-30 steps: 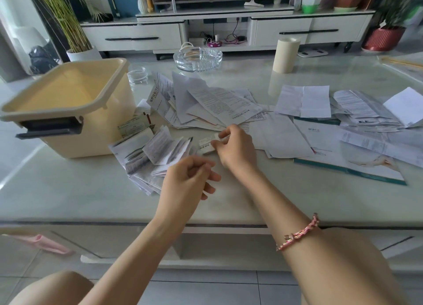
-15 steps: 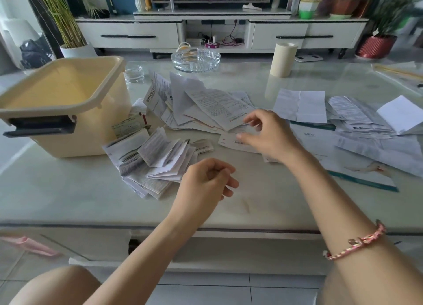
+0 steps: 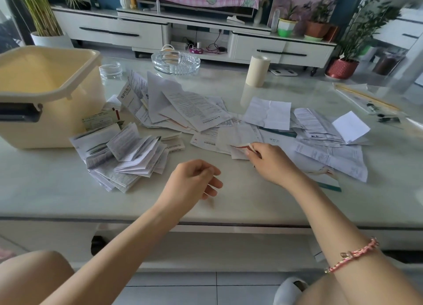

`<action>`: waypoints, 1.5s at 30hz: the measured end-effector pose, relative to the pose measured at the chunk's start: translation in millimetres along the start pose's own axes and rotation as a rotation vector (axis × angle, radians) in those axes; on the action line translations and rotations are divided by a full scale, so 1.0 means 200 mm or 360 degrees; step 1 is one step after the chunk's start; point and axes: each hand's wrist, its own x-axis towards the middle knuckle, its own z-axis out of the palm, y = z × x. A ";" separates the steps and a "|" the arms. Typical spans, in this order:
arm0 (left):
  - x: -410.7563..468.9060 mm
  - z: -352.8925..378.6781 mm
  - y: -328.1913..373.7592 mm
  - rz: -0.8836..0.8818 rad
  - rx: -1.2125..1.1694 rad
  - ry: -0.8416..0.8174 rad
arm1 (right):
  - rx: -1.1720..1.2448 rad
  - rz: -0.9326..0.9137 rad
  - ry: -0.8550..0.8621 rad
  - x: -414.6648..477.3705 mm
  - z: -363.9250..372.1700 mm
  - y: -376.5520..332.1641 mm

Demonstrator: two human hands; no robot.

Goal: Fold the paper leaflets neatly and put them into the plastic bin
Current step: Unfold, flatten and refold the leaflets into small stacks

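At the bench's [image 3: 57, 201] left edge, the bin [image 3: 75, 121] is standing open beside a heap of folded leaflets [image 3: 128, 153], seemingly staged for loading; the left hand [image 3: 192, 181] is hovering, grip loose and empty, while the right hand [image 3: 272, 162] is pinching a leaflet [image 3: 238, 153] off the unfolded spread [image 3: 187, 108].

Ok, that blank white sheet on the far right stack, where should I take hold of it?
Pinch the blank sheet by its right corner, coming in from the right. It lies on top of the stack, and that corner juts out past the papers beneath, so fingers could probably slip under it without disturbing the rest.
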 end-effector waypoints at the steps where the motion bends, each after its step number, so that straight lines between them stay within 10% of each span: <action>1: 0.00 0.00 0.00 -0.0018 -0.0005 0.0008 | 0.0029 -0.0002 0.0035 -0.01 0.00 0.00; 7: 0.02 0.01 0.01 -0.0098 -0.0159 0.0024 | 0.0275 -0.0077 0.0006 -0.09 -0.07 -0.05; 14: 0.04 -0.02 0.00 0.0090 -0.0225 -0.0127 | 0.1851 0.0113 -0.0281 -0.23 -0.18 -0.09; 20: 0.00 0.02 0.01 0.0050 -0.0340 -0.0521 | 0.1618 0.0264 -0.0164 -0.26 -0.09 -0.11; 28: 0.02 0.03 0.00 0.0019 -0.0442 -0.0226 | 0.1360 0.0210 0.0094 -0.25 -0.11 -0.10; 34: -0.01 0.03 0.02 -0.0012 -0.0610 -0.0271 | 0.1716 0.0317 -0.0446 -0.28 -0.06 -0.14; 45: 0.01 0.03 0.02 -0.0157 -0.0633 -0.0330 | 0.1368 -0.0089 0.0024 -0.28 -0.02 -0.24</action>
